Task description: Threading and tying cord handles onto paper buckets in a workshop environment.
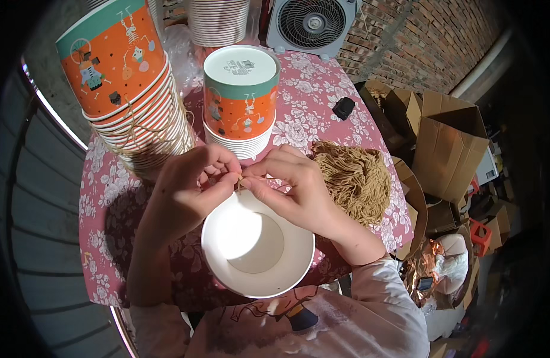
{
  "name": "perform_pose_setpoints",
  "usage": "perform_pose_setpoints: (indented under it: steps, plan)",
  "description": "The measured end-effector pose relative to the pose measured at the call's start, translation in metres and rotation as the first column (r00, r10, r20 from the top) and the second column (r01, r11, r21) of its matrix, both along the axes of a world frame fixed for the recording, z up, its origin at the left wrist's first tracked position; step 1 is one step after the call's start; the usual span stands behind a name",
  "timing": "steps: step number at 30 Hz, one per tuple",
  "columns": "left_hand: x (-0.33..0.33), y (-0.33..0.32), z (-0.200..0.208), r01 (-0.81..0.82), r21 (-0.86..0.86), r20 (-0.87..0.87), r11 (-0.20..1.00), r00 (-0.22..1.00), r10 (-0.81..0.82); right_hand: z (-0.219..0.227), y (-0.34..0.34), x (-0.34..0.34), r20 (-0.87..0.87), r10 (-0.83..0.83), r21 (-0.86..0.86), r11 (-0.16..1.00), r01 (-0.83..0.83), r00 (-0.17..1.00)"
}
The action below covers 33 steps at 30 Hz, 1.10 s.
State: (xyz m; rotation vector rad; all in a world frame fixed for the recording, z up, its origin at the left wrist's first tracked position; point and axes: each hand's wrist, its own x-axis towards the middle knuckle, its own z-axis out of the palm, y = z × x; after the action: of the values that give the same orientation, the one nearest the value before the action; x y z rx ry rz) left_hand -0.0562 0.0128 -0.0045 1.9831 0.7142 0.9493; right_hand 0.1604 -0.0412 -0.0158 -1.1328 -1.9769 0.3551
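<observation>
A white-lined paper bucket [300, 259] stands in front of me, its open mouth facing up. At the far side of its rim, my left hand [191, 185] and my right hand [299, 188] meet, both with thumb and fingers pinched on a thin tan cord [240, 182]. The cord sits at the rim; whether it passes through a hole there is hidden by my fingers. A bundle of tan cords [355, 182] lies just right of my right hand. Beyond my hands is an upside-down stack of orange and green paper buckets [242, 110].
A taller bucket stack [117, 65] with cords draped on it leans at the left. Another stack [218, 21] stands behind. A grey box fan [314, 24] is at the table's far edge, and a small black object [343, 108] lies nearer. Cardboard boxes [451, 152] crowd the right.
</observation>
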Motion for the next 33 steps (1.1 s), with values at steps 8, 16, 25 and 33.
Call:
perform_pose_setpoints:
  steps: [8, 16, 25, 33]
  plan:
    - [0.013, 0.002, -0.018, 0.078, -0.018, 0.141, 0.997, 0.987, -0.075, 0.0, 0.0, 0.002, -0.206, -0.017, -0.149, 0.989, -0.015, 0.978]
    - [0.016, 0.002, -0.022, 0.066, 0.081, 0.176, 0.995, 0.981, -0.079, 0.007, -0.002, 0.003, -0.552, -0.052, -0.433, 0.871, -0.233, 0.832]
    - [0.02, -0.003, -0.018, 0.229, -0.289, 0.265, 0.929, 0.952, -0.152, -0.005, 0.006, 0.004, -0.737, -0.091, -0.418, 0.84, -0.346, 0.67]
    - [0.02, 0.002, -0.019, 0.16, -0.333, 0.267, 0.929, 0.961, -0.069, -0.002, 0.011, 0.017, -0.654, -0.062, -0.406, 0.869, -0.281, 0.754]
